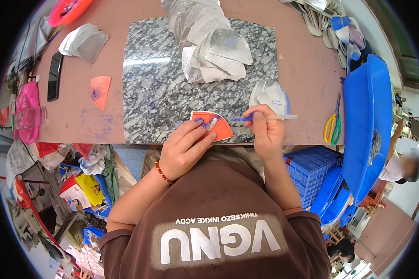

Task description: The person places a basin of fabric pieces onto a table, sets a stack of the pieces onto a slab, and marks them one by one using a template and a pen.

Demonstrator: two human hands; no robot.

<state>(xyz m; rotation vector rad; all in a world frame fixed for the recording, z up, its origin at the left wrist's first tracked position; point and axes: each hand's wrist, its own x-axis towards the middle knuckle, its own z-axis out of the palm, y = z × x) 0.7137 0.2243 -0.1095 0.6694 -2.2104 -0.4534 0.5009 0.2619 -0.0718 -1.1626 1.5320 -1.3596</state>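
Orange template (224, 130) lies near the front edge of the granite slab (156, 104), under your loosely spread left hand (182, 148), while your right hand (268, 134) pinches a blue-tipped pen (288, 117). Flat, firm pressure and a light stroke against the curved rim should keep your line clean. Silvery pieces (223, 49) crowd the slab's far side; a smaller pile (271, 96) just beyond your pen could snag it.

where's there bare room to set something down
Bare: left side of the slab, between loose orange piece and silver pile; and the table between slab and scissors. Crowded: the slab's back middle, under the pile, and its front right, where the left hand touches another orange piece and the right hand holds a pen.
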